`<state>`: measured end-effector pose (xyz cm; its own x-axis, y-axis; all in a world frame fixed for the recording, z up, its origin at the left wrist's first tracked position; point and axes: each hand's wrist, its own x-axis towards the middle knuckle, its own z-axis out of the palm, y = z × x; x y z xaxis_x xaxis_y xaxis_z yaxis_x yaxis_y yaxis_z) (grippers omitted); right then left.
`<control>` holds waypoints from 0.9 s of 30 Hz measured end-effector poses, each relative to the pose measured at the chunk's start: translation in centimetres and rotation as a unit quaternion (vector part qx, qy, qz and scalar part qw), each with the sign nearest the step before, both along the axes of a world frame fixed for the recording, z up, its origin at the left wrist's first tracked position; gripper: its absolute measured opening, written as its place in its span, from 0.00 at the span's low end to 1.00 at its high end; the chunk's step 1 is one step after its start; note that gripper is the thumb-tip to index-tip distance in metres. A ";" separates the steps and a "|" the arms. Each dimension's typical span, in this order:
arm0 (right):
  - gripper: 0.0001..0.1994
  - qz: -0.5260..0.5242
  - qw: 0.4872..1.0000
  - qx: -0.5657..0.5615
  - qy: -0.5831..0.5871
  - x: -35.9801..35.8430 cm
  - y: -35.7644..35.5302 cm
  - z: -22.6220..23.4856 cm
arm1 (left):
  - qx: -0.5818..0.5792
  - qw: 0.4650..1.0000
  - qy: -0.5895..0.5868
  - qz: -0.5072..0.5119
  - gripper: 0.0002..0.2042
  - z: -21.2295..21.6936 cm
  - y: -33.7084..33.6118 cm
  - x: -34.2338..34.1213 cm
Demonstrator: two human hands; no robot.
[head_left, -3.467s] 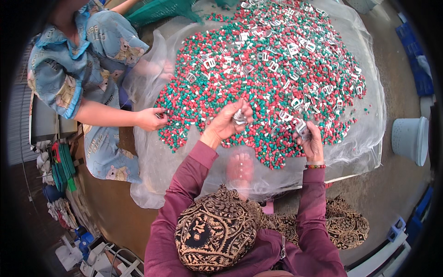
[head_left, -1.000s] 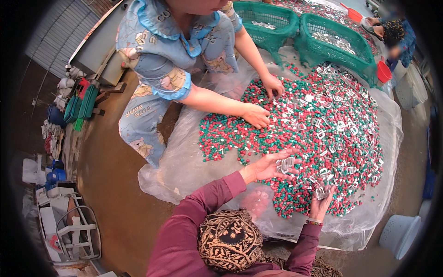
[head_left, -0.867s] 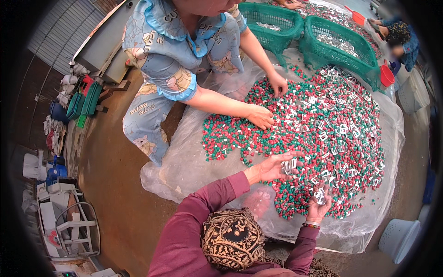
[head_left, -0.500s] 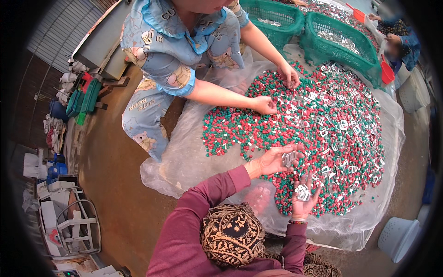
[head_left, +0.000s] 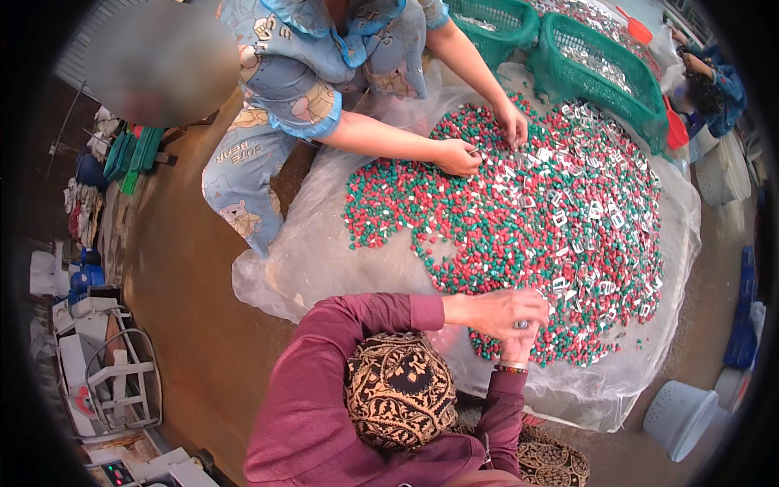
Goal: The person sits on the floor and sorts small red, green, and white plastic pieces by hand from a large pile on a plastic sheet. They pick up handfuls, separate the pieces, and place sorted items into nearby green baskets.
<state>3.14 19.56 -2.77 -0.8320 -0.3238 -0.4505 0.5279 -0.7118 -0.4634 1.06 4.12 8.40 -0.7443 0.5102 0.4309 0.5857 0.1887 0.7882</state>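
Note:
My left hand (head_left: 497, 314), in a maroon sleeve, is curled over my right hand (head_left: 516, 350) at the near edge of the pile. A silver metal buckle piece (head_left: 522, 325) glints between them; the rest of what they hold is hidden. A beaded bracelet circles my right wrist. Below the hands spread many small red and green pebble-like pieces (head_left: 479, 252), with flat silver slotted buckles (head_left: 595, 210) scattered among them, mostly toward the right. Across from me, another person's two hands (head_left: 460, 157) pick with bent fingers at the far left of the pile.
Translucent sheeting (head_left: 324, 264) lies under the pile. Green baskets (head_left: 600, 73) of silver pieces stand at the back, with a red scoop (head_left: 676, 130) beside them. A pale perforated basket (head_left: 680, 418) sits on the floor at right. My knee (head_left: 400, 390) is in patterned cloth.
My hands were apart, palms up, each holding silver buckles. Now they have come together, the left over the right. The other person's hands moved slightly; the view shifted a little.

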 end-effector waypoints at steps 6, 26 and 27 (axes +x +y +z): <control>0.09 -0.099 0.979 -0.146 -0.100 -2.1 5.2 3.0 | -0.066 0.969 -0.162 0.177 0.09 -2.2 -2.3 -1.8; 0.13 -0.172 0.912 -0.370 0.039 -0.3 13.3 3.8 | -0.430 0.898 0.062 0.070 0.12 -6.2 5.9 -6.0; 0.12 -0.155 0.901 -0.402 0.056 -0.7 13.3 4.2 | -0.399 0.908 0.104 0.080 0.14 -6.9 6.6 -7.1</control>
